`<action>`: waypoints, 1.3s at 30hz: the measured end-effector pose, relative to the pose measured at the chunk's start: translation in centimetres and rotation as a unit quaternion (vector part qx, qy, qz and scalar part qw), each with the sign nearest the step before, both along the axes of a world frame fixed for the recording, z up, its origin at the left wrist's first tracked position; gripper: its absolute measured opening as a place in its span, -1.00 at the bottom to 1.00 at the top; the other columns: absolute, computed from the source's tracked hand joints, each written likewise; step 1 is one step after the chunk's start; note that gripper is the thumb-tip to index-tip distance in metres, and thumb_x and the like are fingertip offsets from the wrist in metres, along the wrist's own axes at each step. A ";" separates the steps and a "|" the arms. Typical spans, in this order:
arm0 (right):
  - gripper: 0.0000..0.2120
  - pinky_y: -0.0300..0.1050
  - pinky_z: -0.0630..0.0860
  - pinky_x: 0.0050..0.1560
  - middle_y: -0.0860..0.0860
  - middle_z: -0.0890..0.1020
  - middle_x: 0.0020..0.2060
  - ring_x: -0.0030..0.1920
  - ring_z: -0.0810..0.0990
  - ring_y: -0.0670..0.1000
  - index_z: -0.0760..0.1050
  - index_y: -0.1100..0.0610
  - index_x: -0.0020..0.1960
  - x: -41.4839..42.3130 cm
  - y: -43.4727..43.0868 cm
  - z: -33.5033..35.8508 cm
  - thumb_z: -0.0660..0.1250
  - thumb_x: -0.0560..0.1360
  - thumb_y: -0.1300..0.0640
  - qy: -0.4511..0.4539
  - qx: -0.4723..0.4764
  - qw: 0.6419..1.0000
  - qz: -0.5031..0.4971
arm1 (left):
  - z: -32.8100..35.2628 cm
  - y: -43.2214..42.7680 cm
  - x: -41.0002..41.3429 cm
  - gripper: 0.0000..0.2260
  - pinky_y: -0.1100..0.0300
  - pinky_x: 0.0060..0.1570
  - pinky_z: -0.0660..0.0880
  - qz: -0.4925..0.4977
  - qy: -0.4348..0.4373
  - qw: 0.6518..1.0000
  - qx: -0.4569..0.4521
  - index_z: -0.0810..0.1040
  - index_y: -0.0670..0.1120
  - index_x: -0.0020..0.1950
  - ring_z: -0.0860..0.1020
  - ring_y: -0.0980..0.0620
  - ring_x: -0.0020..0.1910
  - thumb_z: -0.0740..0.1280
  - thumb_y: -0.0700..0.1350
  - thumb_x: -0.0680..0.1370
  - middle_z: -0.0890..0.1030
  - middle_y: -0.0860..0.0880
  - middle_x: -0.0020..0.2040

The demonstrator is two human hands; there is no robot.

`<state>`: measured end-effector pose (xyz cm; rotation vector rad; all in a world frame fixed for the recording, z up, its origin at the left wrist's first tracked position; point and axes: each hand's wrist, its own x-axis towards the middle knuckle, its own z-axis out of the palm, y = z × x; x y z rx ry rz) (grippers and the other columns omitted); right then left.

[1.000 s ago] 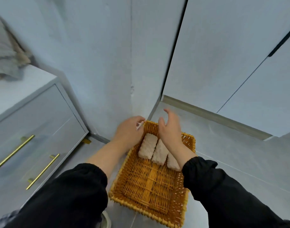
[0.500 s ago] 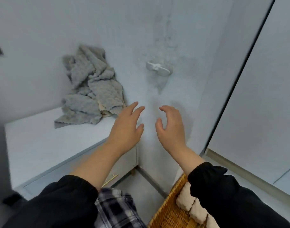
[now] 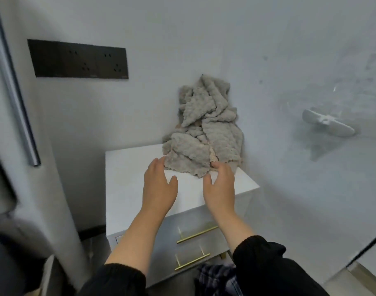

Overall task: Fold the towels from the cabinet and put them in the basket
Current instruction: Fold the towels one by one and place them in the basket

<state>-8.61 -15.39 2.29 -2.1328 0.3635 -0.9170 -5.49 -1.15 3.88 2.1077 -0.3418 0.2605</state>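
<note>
A heap of grey fluffy towels (image 3: 204, 129) is piled against the wall at the back of a white cabinet top (image 3: 127, 176). My left hand (image 3: 158, 189) hovers over the top with straight fingers, its fingertips at the heap's near left edge. My right hand (image 3: 220, 189) is spread just right of it, fingertips touching the heap's front hem. Neither hand holds anything. The basket is out of view.
The cabinet has two drawers with gold bar handles (image 3: 196, 235). A black socket panel (image 3: 78, 59) is on the wall at the left. A white hook fitting (image 3: 327, 122) sticks out of the right wall. A grey door edge (image 3: 16, 103) stands at the far left.
The view has swung from the wicker basket on the floor up to the cabinet. Both hands left the basket and moved forward to the edge of the towel heap.
</note>
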 end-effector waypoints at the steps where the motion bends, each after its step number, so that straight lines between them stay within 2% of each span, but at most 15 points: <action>1: -0.67 -0.10 0.34 0.31 0.03 0.45 0.23 0.29 0.37 0.01 0.39 0.17 0.30 1.0 0.3 -0.9 0.22 0.55 0.19 0.001 0.004 1.000 0.000 | -1.3 0.0 0.8 -0.46 0.16 0.43 0.07 0.006 0.021 1.000 -0.004 0.15 -0.08 0.53 0.11 -0.02 0.50 0.24 -0.20 0.57 0.16 -0.06 0.53; 4: -0.65 -0.03 0.34 0.33 0.04 0.42 0.27 0.32 0.36 0.04 0.37 0.16 0.32 3.7 -0.3 -2.4 0.22 0.54 0.20 0.011 -0.004 1.000 0.002 | -4.1 -0.5 3.6 -0.41 0.06 0.46 0.12 -0.006 0.057 0.997 0.057 0.09 -0.06 0.54 0.09 -0.07 0.51 0.25 -0.15 0.56 0.13 -0.07 0.54; 8: -0.60 0.15 0.10 0.48 0.17 0.24 0.46 0.47 0.13 0.17 0.40 0.18 0.34 7.4 -3.1 -2.5 0.24 0.51 0.26 0.025 -0.190 0.980 -0.050 | -5.1 -1.4 6.4 -0.37 -0.03 0.49 0.04 -0.027 0.031 0.983 0.177 -0.06 0.01 0.57 -0.07 -0.08 0.54 0.21 -0.03 0.59 -0.06 -0.06 0.58; 11: -0.58 0.24 -0.02 0.47 0.21 0.14 0.51 0.52 0.02 0.23 0.40 0.11 0.38 10.2 -5.5 -2.0 0.25 0.53 0.25 0.059 -0.276 0.957 -0.070 | -4.9 -2.4 8.0 -0.36 -0.09 0.48 -0.09 -0.016 -0.003 0.973 0.231 -0.21 0.09 0.55 -0.21 -0.10 0.54 0.14 0.06 0.62 -0.20 0.00 0.57; 18: -0.46 0.23 -0.14 0.46 0.13 0.01 0.55 0.53 -0.09 0.19 0.29 0.02 0.46 12.2 -10.1 -2.4 0.24 0.53 -0.13 0.150 -0.291 0.938 -0.115 | -3.6 -7.3 11.6 -0.35 -0.12 0.46 -0.22 -0.050 -0.099 0.957 0.268 -0.21 0.14 0.55 -0.34 -0.10 0.51 0.14 0.14 0.61 -0.27 0.05 0.56; 21: -0.70 0.34 0.02 0.42 0.20 0.21 0.49 0.49 0.10 0.27 0.59 0.13 0.14 12.4 -11.2 -2.8 0.42 0.42 0.09 0.100 -0.291 0.945 -0.113 | -4.9 -9.2 12.3 -0.34 -0.12 0.46 -0.26 -0.086 -0.105 0.947 0.291 -0.26 0.16 0.53 -0.39 -0.07 0.49 0.11 0.18 0.60 -0.30 0.08 0.54; 23: -0.92 0.37 0.21 0.35 0.25 0.39 0.38 0.40 0.28 0.33 0.62 0.21 -0.16 12.6 -11.7 -2.7 0.40 0.36 0.22 0.026 -0.273 0.954 -0.124 | -6.3 -10.0 12.5 -0.34 -0.15 0.48 -0.25 -0.097 -0.078 0.944 0.306 -0.32 0.15 0.51 -0.40 -0.07 0.49 0.07 0.19 0.61 -0.34 0.07 0.53; 24: -0.91 0.34 0.26 0.32 0.25 0.43 0.34 0.37 0.32 0.33 0.61 0.22 -0.20 12.6 -11.7 -2.2 0.35 0.37 0.22 -0.009 -0.241 0.962 -0.127 | -6.6 -10.4 12.6 -0.35 -0.14 0.48 -0.25 -0.099 -0.064 0.944 0.309 -0.33 0.14 0.51 -0.39 -0.08 0.49 0.06 0.20 0.61 -0.34 0.07 0.53; 27: -0.81 0.13 0.25 0.38 0.20 0.41 0.35 0.37 0.31 0.24 0.58 0.26 -0.13 12.7 -10.8 0.1 0.22 0.44 0.20 -0.088 -0.089 0.987 -0.102 | -6.7 -10.9 12.7 -0.36 -0.12 0.46 -0.27 -0.101 -0.045 0.952 0.287 -0.30 0.12 0.53 -0.38 -0.07 0.50 0.06 0.18 0.62 -0.34 0.06 0.53; 30: -0.84 -0.20 0.16 0.36 0.08 0.42 0.33 0.39 0.30 0.05 0.54 0.23 -0.07 12.0 -10.1 2.7 0.20 0.51 0.21 -0.142 -0.009 0.985 -0.093 | -6.6 -11.0 12.7 -0.36 -0.10 0.47 -0.26 -0.103 -0.044 0.953 0.282 -0.28 0.11 0.54 -0.37 -0.06 0.50 0.07 0.17 0.62 -0.33 0.06 0.54; 31: -0.88 -0.24 0.21 0.30 0.02 0.47 0.25 0.33 0.36 -0.04 0.52 0.19 -0.08 11.6 -10.0 3.6 0.21 0.53 0.22 -0.153 0.019 0.985 -0.083 | -6.7 -10.9 12.7 -0.35 -0.09 0.48 -0.26 -0.106 -0.041 0.954 0.277 -0.27 0.11 0.54 -0.36 -0.05 0.50 0.08 0.16 0.62 -0.32 0.06 0.54; 33: -0.84 -0.27 0.35 0.01 -0.10 0.55 -0.06 -0.04 0.49 -0.23 0.46 0.08 -0.17 10.8 -9.8 5.1 0.21 0.55 0.25 -0.156 0.094 0.983 -0.036 | -6.6 -10.8 12.7 -0.34 -0.06 0.49 -0.24 -0.111 -0.033 0.966 0.230 -0.20 0.10 0.55 -0.32 -0.01 0.52 0.15 0.12 0.61 -0.25 0.08 0.56; 35: -0.77 -0.28 0.35 -0.24 -0.16 0.50 -0.34 -0.35 0.43 -0.28 0.47 0.04 -0.27 10.2 -9.9 5.9 0.25 0.53 0.26 -0.106 0.145 0.984 0.018 | -6.0 -10.8 12.7 -0.37 -0.01 0.51 -0.11 -0.102 -0.035 0.986 0.129 -0.01 0.07 0.57 -0.14 0.01 0.55 0.25 0.02 0.59 -0.03 0.09 0.57; 37: -0.80 -0.21 0.34 -0.29 -0.09 0.48 -0.42 -0.40 0.39 -0.18 0.50 0.17 -0.31 9.8 -10.2 5.9 0.31 0.49 0.25 -0.046 0.136 0.989 0.044 | -4.7 -10.7 12.6 -0.53 0.04 0.43 0.18 -0.064 -0.063 0.996 0.014 0.32 0.01 0.47 0.22 -0.02 0.45 0.30 -0.09 0.56 0.35 0.07 0.43; 39: -0.83 -0.20 0.37 -0.26 -0.02 0.54 -0.39 -0.35 0.45 -0.13 0.57 0.24 -0.26 9.1 -10.1 6.1 0.36 0.48 0.22 -0.006 0.119 0.991 0.062 | -3.1 -10.6 12.3 -0.79 0.08 0.21 0.42 -0.037 -0.021 0.992 -0.115 0.58 0.01 0.19 0.50 0.05 0.17 0.29 -0.08 0.58 0.60 0.09 0.11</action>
